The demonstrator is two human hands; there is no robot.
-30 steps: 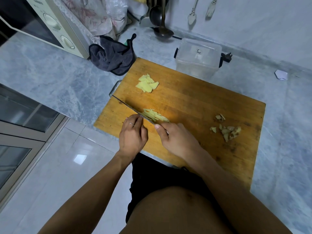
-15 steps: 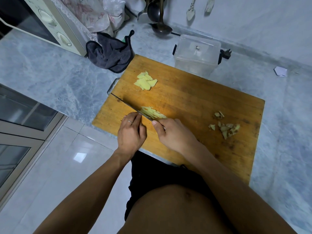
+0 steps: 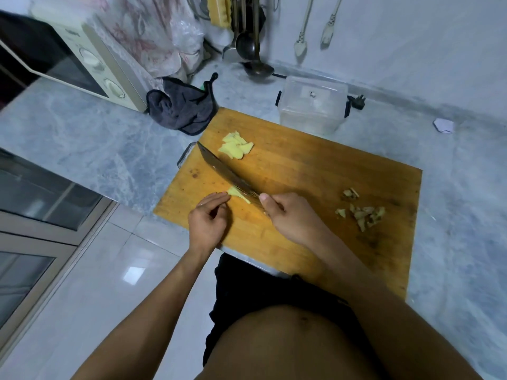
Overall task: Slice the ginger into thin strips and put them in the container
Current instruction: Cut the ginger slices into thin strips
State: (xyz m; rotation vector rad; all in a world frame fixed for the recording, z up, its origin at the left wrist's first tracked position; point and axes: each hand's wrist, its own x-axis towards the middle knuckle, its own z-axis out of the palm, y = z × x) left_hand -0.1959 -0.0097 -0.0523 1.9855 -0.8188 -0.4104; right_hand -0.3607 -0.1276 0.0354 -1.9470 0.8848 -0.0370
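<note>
On the wooden cutting board (image 3: 315,171) my right hand (image 3: 290,215) grips the handle of a cleaver (image 3: 227,171), whose blade lies tilted over a small pile of yellow ginger strips (image 3: 237,193). My left hand (image 3: 210,220) has its fingertips curled against the near end of that pile. A second heap of ginger slices (image 3: 236,146) lies near the board's far left corner. Brown ginger peelings (image 3: 362,211) sit at the right. The clear plastic container (image 3: 311,105), lid on, stands just behind the board.
A dark cloth (image 3: 181,106) lies left of the board, beside a cream microwave (image 3: 82,58). Ladles (image 3: 256,67) hang at the back wall. The counter edge runs just under my hands; tiled floor lies below.
The cleaver has tipped so its flat side shows and its tip has swung toward the far ginger heap. My left hand's fingers have curled more against the strips.
</note>
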